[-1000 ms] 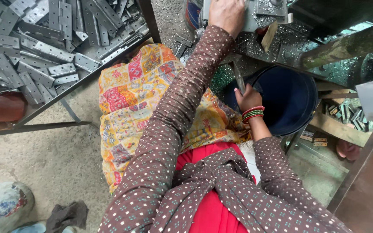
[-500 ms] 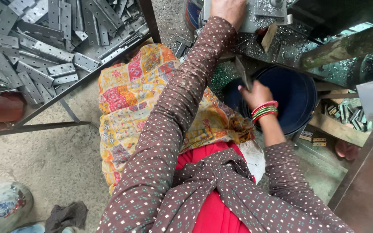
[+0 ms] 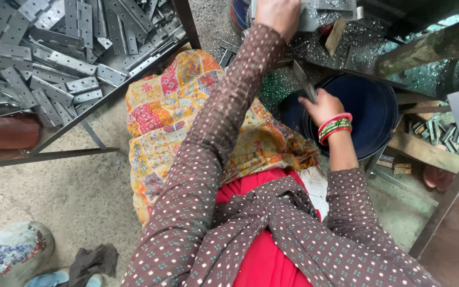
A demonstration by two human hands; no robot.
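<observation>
Your right hand (image 3: 322,106) has risen from low over the blue bucket (image 3: 373,119) to a point nearer the machine edge, and the forearm has extended. The metal strip (image 3: 305,81) it grips has travelled up with it (its tilt has barely changed). Your left hand (image 3: 277,15) has shifted slightly higher on the metal part (image 3: 320,18).
</observation>
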